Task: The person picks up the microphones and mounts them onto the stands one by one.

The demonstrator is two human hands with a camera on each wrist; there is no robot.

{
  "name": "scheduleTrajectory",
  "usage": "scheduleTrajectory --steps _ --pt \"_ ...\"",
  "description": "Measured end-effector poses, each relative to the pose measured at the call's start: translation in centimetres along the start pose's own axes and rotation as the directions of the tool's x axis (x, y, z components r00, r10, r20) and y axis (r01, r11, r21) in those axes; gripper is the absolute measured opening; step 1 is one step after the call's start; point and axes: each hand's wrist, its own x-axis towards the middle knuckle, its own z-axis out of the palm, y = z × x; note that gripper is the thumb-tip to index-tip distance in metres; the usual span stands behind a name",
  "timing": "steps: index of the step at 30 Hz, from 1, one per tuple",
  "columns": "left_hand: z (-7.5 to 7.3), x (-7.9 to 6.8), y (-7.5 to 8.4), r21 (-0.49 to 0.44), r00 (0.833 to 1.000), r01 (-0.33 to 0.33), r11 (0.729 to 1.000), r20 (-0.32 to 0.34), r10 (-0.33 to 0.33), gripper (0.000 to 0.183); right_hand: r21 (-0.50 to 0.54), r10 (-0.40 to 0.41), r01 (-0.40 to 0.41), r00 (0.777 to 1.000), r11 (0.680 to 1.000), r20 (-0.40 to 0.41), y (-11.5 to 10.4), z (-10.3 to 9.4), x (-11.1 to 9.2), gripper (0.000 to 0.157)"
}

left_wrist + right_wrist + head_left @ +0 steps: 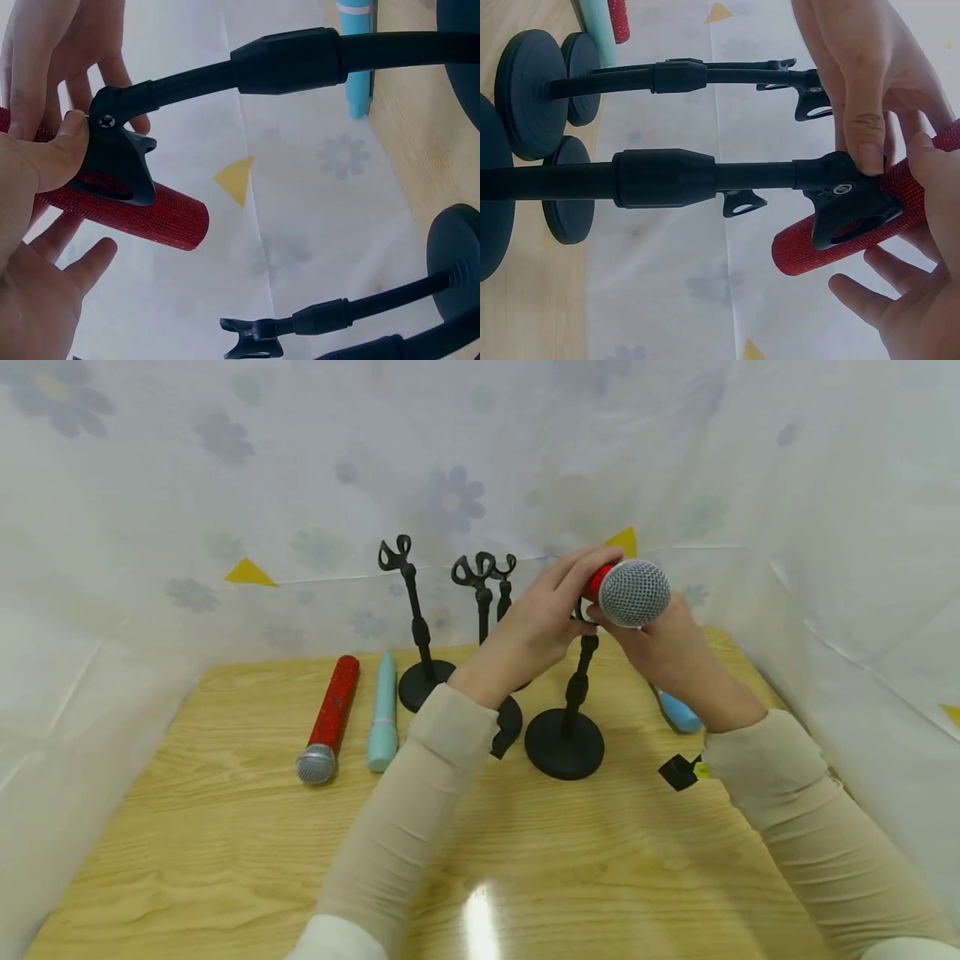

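Note:
A red microphone (169, 221) with a silver mesh head runs through the clip (851, 195) of a black desktop stand (566, 743). Its head faces the head camera, and its tail sticks out beyond the clip. My left hand (536, 618) grips the microphone at the clip, the thumb on the clip's joint and fingers over the microphone. From the other side my right hand (667, 643) holds the microphone's body, its thumb on top; in the right wrist view, fingers of this hand (930, 292) spread below it.
On the left lie another red microphone (333, 718) and a pale teal one (383, 718). Several more black stands (427, 681) rise behind my left arm. A blue object (678, 713) and a small black piece (679, 772) lie near my right forearm. Patterned white sheeting (300, 485) surrounds the table.

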Motion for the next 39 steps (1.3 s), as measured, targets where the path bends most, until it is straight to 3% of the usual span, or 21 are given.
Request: scheduleTrajectory --steps 6,11,15,18,20,23,27,31,33,39 --pt "0.2 0.0 -0.3 0.032 0.999 -0.011 0.999 -0.034 0.012 0.074 -0.001 -0.066 0.066 0.998 0.998 -0.016 0.0 0.2 0.1 0.035" --pt "0.9 0.0 -0.5 0.032 0.996 0.006 0.999 -0.088 -0.003 0.064 -0.024 -0.094 0.094 0.996 0.995 -0.013 0.1 0.1 -0.2 0.040" --pt "1.2 0.1 -0.4 0.069 0.994 0.021 0.997 -0.112 -0.013 0.059 -0.040 -0.030 0.031 1.000 0.999 0.004 0.4 0.1 -1.0 0.039" --pt "1.2 0.4 -0.4 0.096 0.995 0.023 0.995 -0.103 -0.013 0.061 0.070 0.088 -0.092 0.994 0.993 0.065 0.6 0.0 -1.5 0.044" --pt "1.1 0.5 -0.5 0.096 0.996 0.016 0.995 -0.090 -0.007 0.064 0.181 0.159 -0.180 0.980 0.967 0.122 0.8 0.0 -1.5 0.049" --pt "0.9 0.8 -0.9 0.079 0.997 -0.009 0.997 -0.070 0.015 0.066 0.362 0.231 -0.292 0.952 0.885 0.203 1.0 0.0 -1.2 0.056" --pt "0.8 0.9 -1.5 0.038 0.999 -0.038 0.999 -0.030 0.039 0.074 0.449 0.249 -0.355 0.927 0.820 0.280 1.3 0.0 -0.8 0.051" --pt "0.4 0.8 -1.9 -0.014 0.996 -0.023 1.000 0.081 0.024 0.096 0.430 0.273 -0.403 0.903 0.808 0.332 1.5 0.1 -0.5 0.036" --pt "0.0 0.8 -2.0 -0.010 0.989 -0.003 1.000 0.147 0.004 0.106 0.411 0.287 -0.418 0.894 0.810 0.343 1.5 0.1 -0.5 0.037" --pt "-0.6 1.4 -1.7 0.133 0.963 0.078 0.988 0.246 -0.109 0.106 0.384 0.290 -0.405 0.901 0.830 0.323 1.2 0.1 -0.3 0.047"
